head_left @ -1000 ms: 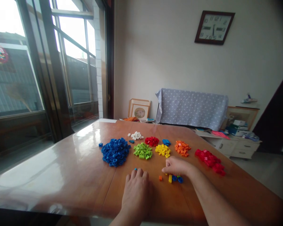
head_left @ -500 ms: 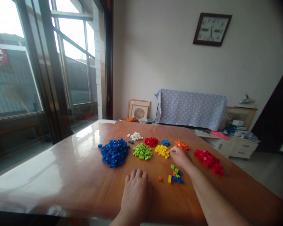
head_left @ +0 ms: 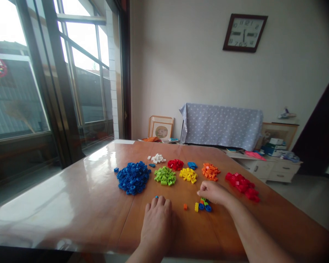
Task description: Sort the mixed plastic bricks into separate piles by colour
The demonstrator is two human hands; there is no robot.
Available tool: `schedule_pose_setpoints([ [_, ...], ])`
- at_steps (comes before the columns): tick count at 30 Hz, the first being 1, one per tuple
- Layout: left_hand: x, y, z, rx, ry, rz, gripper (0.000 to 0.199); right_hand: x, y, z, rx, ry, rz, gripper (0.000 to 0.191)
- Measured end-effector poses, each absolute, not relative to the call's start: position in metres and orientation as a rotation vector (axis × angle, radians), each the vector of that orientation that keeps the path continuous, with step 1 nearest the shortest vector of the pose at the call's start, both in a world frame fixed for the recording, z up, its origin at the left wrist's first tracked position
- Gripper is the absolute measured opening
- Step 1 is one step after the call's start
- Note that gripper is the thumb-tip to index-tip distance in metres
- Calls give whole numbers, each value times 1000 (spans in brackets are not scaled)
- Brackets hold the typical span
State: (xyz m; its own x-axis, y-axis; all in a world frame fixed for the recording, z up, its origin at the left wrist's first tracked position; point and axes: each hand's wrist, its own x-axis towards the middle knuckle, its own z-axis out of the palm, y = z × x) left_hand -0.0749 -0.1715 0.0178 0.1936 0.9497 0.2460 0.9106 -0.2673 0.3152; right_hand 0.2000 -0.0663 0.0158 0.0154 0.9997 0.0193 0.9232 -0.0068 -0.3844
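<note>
My left hand (head_left: pixel 157 221) rests palm down on the table, fingers slightly bent and apart. Just past its fingertips a small blue piece (head_left: pixel 157 197) peeks out; whatever lies under the palm is hidden. My right hand (head_left: pixel 212 192) is closed with its fingertips together, over a small group of loose bricks; anything in the pinch is too small to make out. Partly below it are green bricks (head_left: pixel 206 203), a yellow brick (head_left: pixel 196 207) and blue round pieces (head_left: pixel 208 208). An orange brick (head_left: pixel 185 206) lies between the hands.
Across the wooden table (head_left: pixel 98 204) stand heaps of blue round pieces (head_left: pixel 133 178), green bricks (head_left: pixel 165 176), yellow bricks (head_left: pixel 188 175), orange bricks (head_left: pixel 210 171), white bricks (head_left: pixel 158 158) and red pieces (head_left: pixel 242 186). Farther back are smaller red (head_left: pixel 176 164) and blue (head_left: pixel 192 165) heaps.
My right hand has moved back toward me, from beside the yellow and orange heaps to above the loose bricks, now covering one green brick. My left hand stays in place.
</note>
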Motion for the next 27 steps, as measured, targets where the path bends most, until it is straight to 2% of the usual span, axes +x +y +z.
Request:
schedule_pose_setpoints([
  [9, -75, -172, 18, 2327, 1841, 585, 24, 180, -56, 17, -2016, -2004, 268, 10],
  [14, -76, -172, 18, 2314, 1835, 619, 22, 144, -45, 16, -1839, -2029, 397, 9],
  [18, -77, -172, 18, 2323, 1831, 635, 22, 123, -37, 13, -1645, -1887, 541, 28],
  [20, -77, -172, 17, 2325, 1827, 627, 22, 126, -35, 12, -1615, -1856, 542, 29],
  [27, -76, -172, 16, 2347, 1829, 660, 22, 184, -44, 16, -1863, -1912, 381, 15],
])
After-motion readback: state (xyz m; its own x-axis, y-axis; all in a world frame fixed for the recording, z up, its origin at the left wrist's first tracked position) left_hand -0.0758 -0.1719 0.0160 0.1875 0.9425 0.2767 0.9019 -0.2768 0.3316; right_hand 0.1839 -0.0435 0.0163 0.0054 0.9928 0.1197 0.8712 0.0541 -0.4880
